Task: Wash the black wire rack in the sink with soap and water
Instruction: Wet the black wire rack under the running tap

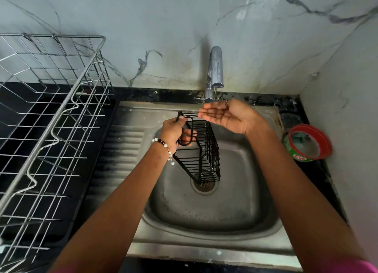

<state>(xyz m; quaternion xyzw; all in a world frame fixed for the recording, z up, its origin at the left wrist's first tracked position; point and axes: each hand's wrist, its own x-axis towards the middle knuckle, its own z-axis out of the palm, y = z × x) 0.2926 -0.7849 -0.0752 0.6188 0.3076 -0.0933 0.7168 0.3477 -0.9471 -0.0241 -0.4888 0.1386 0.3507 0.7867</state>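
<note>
Marble-pattern wall (184, 27) behind, black countertop (294, 104) along it. Steel dish drainer (51, 113) takes up the left side, empty wire grid over a dark tray.

Stainless sink (204, 217) centre, ribbed drainboard on its left, drain (204, 185) in the basin floor. Chrome tap (214, 68) at the back edge, thin trickle of water from the spout.

Black wire rack (204, 149) hangs over the basin, tilted, top end up by the tap side, lower end just above the drain; can't tell if it touches it.

Left hand (173, 131) grips the rack's upper end, fingers curled round the looped wire frame. Beaded bracelet (165, 147) on that wrist.

Right hand (227, 115) is palm up, fingers straight and together, cupped under the tap's trickle, just above and right of the rack's top edge. Not holding anything; contact with the rack unclear. Ring on one finger.

Red-and-green soap tub (307, 143) sits on the counter at the sink's right, lid off, well apart from both hands.
</note>
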